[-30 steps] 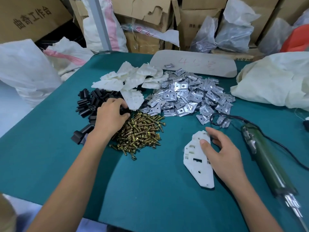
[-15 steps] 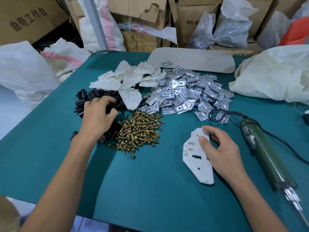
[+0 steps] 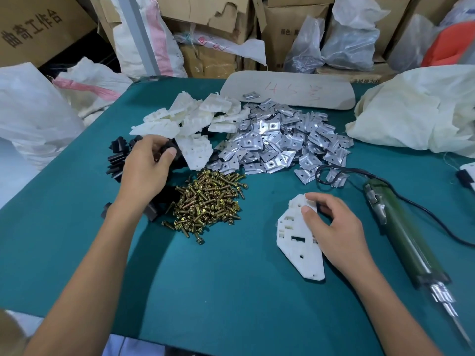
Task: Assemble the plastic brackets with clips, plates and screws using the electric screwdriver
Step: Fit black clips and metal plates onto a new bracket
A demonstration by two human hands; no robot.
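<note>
Left hand (image 3: 144, 173) now on black clip (image 3: 165, 149)

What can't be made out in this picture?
Head view:
- how many black clips the left hand pinches: its fingers cover them.
- the white bracket, right edge: under the right hand.
- the electric screwdriver, bit tip: cut off at the frame's edge.
- red writing on the beige board: too faint.

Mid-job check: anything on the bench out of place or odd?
One silver metal plate lies alone on the beige oval board, apart from the main pile of silver plates. The black cable of the green electric screwdriver lies across a few stray plates at the pile's near edge. Nothing looks damaged.
</note>
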